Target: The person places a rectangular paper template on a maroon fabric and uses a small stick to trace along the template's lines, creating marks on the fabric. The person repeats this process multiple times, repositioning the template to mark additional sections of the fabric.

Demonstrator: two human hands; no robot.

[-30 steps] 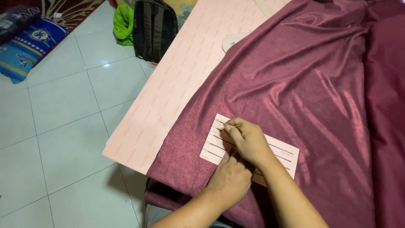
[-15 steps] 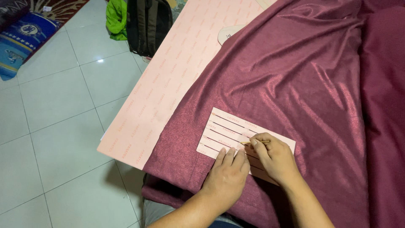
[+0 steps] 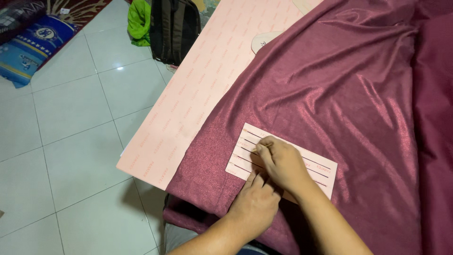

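— What's the big thing here?

— A maroon cloth (image 3: 339, 108) spread over the pink tabletop (image 3: 198, 89), covering most of it from twelve o'clock round to six. On it, near the six o'clock edge, lies a pale slotted card (image 3: 311, 165), its long axis running from about ten o'clock to four.

— And the hands?

— Both are on the card's ten o'clock half. The right hand (image 3: 283, 163) lies on top, fingers curled shut, tips pressed at a slot as if pinching something thin. The left hand (image 3: 257, 203) sits just below at seven o'clock, fingers flat and spread loosely, pinning the card's near edge. The free end of the card stretches away toward four o'clock, nearer the right arm.

— Anything unclear?

— Whatever the right fingers pinch is too small to tell. The hands hide the card's middle.
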